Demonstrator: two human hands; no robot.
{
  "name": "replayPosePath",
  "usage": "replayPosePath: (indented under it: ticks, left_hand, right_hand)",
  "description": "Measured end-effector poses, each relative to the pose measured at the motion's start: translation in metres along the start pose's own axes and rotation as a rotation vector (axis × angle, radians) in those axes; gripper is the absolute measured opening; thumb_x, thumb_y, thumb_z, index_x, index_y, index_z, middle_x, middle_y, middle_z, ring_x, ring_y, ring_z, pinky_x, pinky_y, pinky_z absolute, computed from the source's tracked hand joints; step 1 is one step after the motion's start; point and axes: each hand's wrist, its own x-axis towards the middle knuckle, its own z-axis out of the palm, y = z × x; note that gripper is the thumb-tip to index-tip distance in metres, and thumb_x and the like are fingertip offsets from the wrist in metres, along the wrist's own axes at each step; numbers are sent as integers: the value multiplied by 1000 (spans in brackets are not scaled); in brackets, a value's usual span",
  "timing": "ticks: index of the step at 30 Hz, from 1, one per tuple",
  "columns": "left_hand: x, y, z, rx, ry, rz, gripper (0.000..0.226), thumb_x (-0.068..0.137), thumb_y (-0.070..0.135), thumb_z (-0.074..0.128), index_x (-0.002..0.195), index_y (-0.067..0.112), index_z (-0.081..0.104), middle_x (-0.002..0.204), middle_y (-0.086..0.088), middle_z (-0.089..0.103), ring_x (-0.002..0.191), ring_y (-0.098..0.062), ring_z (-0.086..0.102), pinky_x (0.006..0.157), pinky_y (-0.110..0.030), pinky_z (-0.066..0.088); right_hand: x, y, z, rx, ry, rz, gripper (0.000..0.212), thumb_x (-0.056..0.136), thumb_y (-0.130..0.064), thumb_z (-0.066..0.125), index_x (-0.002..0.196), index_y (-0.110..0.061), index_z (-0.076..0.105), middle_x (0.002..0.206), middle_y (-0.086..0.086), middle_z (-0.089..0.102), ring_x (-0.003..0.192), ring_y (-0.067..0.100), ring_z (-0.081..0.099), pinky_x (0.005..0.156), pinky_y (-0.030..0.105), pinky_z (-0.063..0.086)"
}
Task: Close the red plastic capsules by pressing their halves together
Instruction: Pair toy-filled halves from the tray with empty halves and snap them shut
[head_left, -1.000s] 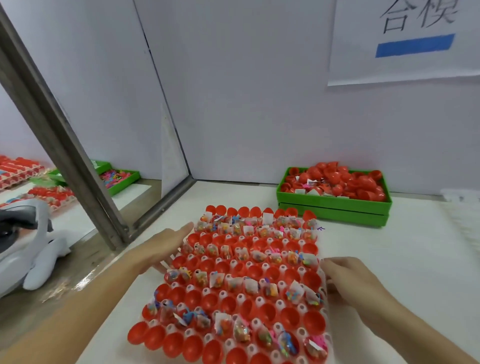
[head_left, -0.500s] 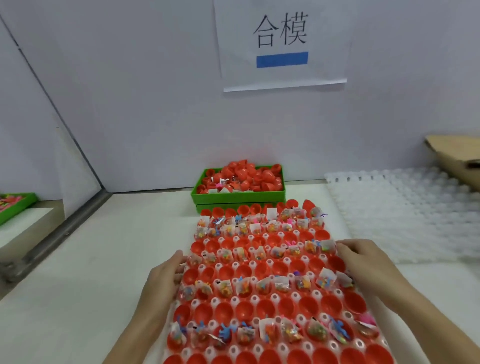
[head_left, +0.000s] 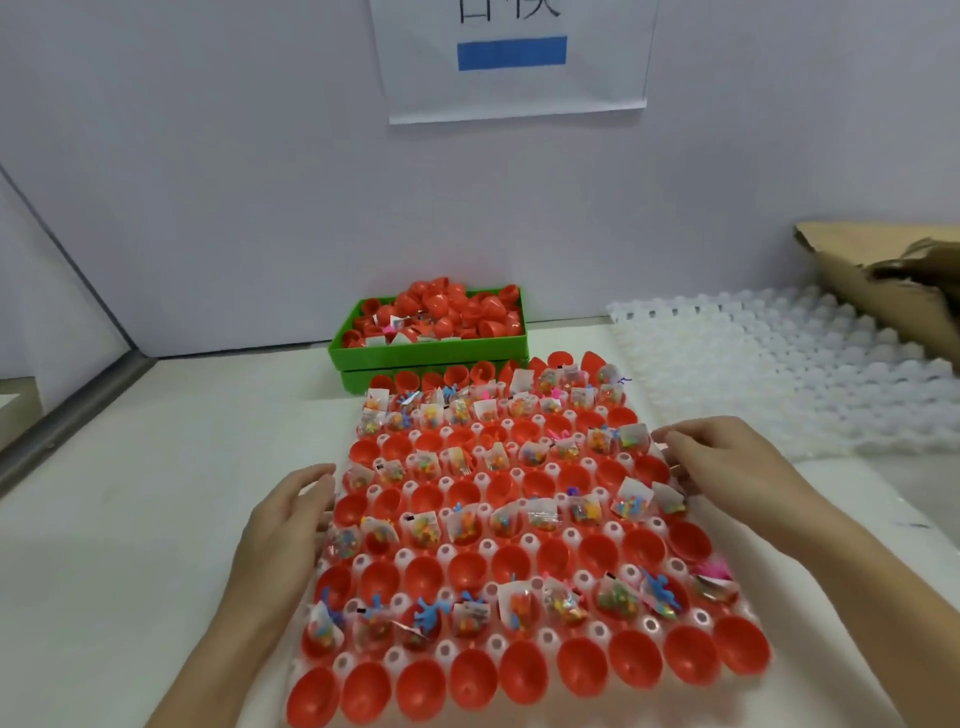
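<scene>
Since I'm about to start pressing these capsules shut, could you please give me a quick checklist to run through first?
1. Tray lies flat on table: ok.
2. Left hand steadies the tray's left edge: ok.
3. Right hand at the right edge, fingers curled: ok; what it pinches, cannot tell.
4. Toy packets seated in alternate rows: mostly ok, some stick up.
5. Empty halves face up: ok.
6. Any capsule closed: not ok.

The wall sign's (head_left: 514, 57) characters are cut off by the top edge.
</scene>
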Motion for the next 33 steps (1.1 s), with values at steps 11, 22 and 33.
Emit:
replayPosePath:
  ticks: [11, 22, 33]
  left_hand:
    - [34, 5, -30, 436, 114, 153, 11, 98, 27, 57, 91, 30, 65, 93, 11, 67, 91, -19, 66, 77, -39, 54]
    - [80, 143, 95, 534, -559, 629, 15, 96, 33, 56, 103, 34, 69, 89, 14, 73, 83, -4, 70, 84, -40, 59]
    - [75, 134, 93, 341, -616, 650, 24, 86, 57, 58, 104, 45, 67, 98, 20, 74, 97, 1, 69, 88, -28, 53]
  right_hand:
    - [21, -20, -16, -202, 12, -159, 27, 92, -14, 54, 81, -30, 72, 66, -14, 73, 61, -1, 69, 61, 22, 53]
    - [139, -51, 2, -284, -145, -359, 43, 96, 6, 44, 114, -21, 72, 108, -10, 73, 101, 2, 67, 83, 11, 50]
    - [151, -40, 7, -246, -132, -424, 22, 87, -6, 66, 86, -23, 81, 75, -18, 74, 74, -13, 65, 65, 2, 47]
